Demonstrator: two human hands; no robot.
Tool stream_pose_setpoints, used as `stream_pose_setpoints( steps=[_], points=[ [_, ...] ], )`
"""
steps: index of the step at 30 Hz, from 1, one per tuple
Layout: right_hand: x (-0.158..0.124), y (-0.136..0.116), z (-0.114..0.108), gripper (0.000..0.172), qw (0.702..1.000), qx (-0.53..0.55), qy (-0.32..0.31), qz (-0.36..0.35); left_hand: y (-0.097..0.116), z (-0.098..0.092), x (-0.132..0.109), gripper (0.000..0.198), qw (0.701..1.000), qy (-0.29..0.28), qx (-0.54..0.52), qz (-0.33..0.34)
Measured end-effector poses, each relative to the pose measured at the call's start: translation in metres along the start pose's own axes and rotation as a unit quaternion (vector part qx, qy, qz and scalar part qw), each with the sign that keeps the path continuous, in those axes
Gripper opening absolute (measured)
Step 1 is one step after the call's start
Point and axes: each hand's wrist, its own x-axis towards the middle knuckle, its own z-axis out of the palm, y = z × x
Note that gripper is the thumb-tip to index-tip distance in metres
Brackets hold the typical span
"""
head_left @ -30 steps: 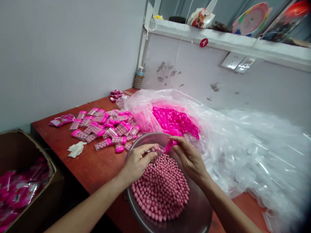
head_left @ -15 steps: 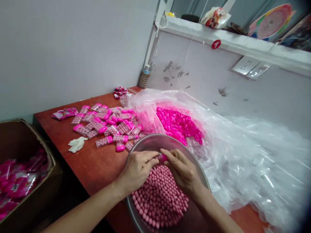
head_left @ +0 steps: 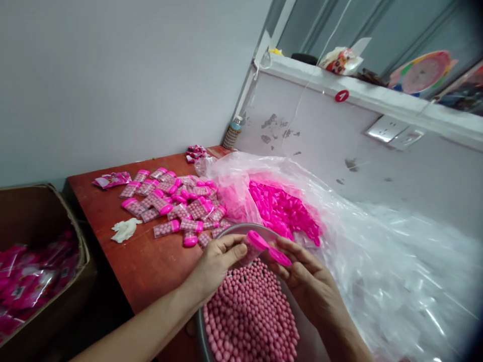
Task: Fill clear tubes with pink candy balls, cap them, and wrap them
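Observation:
My left hand (head_left: 219, 264) pinches a small clear candy case with a pink cap (head_left: 253, 242), held above a metal bowl (head_left: 230, 232). The bowl is heaped with pink candy balls (head_left: 251, 317). My right hand (head_left: 309, 281) is closed on a loose pink cap (head_left: 279, 257) right beside the case. Both hands hover over the bowl's far rim. A pile of filled pink-capped cases (head_left: 173, 203) lies on the red-brown table (head_left: 151, 261) to the left.
A clear plastic bag (head_left: 377, 241) full of pink caps (head_left: 285, 211) spreads right of the bowl. A cardboard box (head_left: 37, 271) of pink packets stands at the left. A white crumpled glove (head_left: 124, 229) lies near the table's edge. A small bottle (head_left: 232, 131) stands in the corner.
Both hands have risen from the candy heap. The capped case is now held up above the bowl, and the right hand holds a second pink cap. The camera has tilted slightly.

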Motion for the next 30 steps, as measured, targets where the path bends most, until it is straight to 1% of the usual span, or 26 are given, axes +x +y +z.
stream_pose_setpoints(
  steps=[1,3,5,7,9,11,13,17,21,24,27,29,30],
  points=[
    [-0.001,0.001,-0.002,0.03,0.999,0.025,0.016,0.012,0.001,0.0,-0.001,0.026,1.0,-0.009,0.013,0.008],
    [-0.001,0.002,-0.002,0.027,0.997,0.054,0.038,0.026,0.003,-0.001,-0.004,0.025,0.996,-0.024,0.073,0.032],
    [0.001,0.0,0.002,0.028,0.997,0.063,0.042,0.031,0.004,-0.001,-0.008,0.025,0.986,-0.032,0.149,0.064],
    [0.006,-0.003,0.008,0.029,0.997,0.051,0.024,0.048,0.006,0.0,-0.011,0.025,0.972,-0.036,0.21,0.094],
    [0.01,-0.006,0.015,0.029,0.995,0.038,-0.014,0.092,0.007,0.0,-0.014,0.025,0.961,-0.038,0.247,0.114],
    [0.013,-0.009,0.021,0.029,0.987,0.04,-0.048,0.145,0.007,0.001,-0.015,0.025,0.956,-0.034,0.262,0.125],
    [0.014,-0.011,0.026,0.027,0.982,0.048,-0.052,0.174,0.007,0.001,-0.015,0.025,0.953,-0.026,0.269,0.135],
    [0.014,-0.009,0.035,0.018,0.986,0.044,-0.015,0.161,0.006,0.0,-0.015,0.023,0.946,-0.009,0.281,0.162],
    [0.016,0.001,0.04,0.019,0.989,0.038,0.02,0.141,0.004,-0.004,-0.014,0.028,0.938,0.014,0.306,0.163],
    [0.02,0.009,0.043,0.02,0.989,0.039,0.038,0.135,0.0,-0.008,-0.011,0.027,0.934,0.03,0.323,0.15],
    [0.022,0.01,0.05,0.022,0.99,0.055,0.038,0.126,-0.003,-0.01,-0.009,0.024,0.938,0.06,0.315,0.129],
    [0.021,0.007,0.053,0.028,0.992,0.056,0.036,0.109,0.001,-0.009,-0.008,0.024,0.947,0.075,0.297,0.095],
    [0.019,0.004,0.053,0.033,0.994,0.045,0.039,0.088,0.005,-0.008,-0.005,0.027,0.952,0.083,0.286,0.073]
  ],
)
